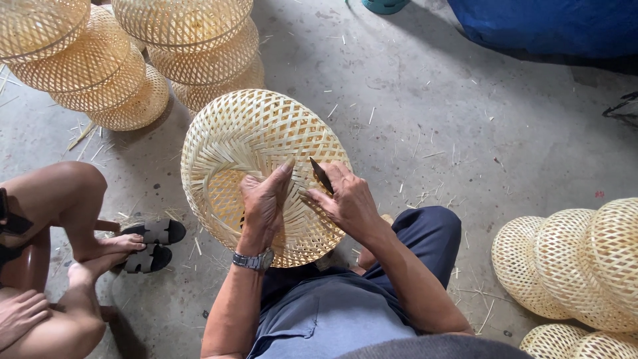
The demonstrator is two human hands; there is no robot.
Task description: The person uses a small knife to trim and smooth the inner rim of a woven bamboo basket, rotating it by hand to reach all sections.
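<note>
A round woven bamboo basket [252,133] rests tilted against my lap, its hollow side facing me. My left hand [264,203] grips its near rim, thumb pointing up along the weave; a metal watch sits on that wrist. My right hand [345,199] holds a small dark knife [321,175], its blade pointing up and left and touching the basket's rim strips beside my left thumb.
Stacks of finished woven baskets stand at the top left [100,60], top centre [199,46] and lower right [578,266]. Another person's bare legs and black sandals [149,242] are at the left. A blue tarp [551,23] lies top right. Bamboo slivers litter the concrete floor.
</note>
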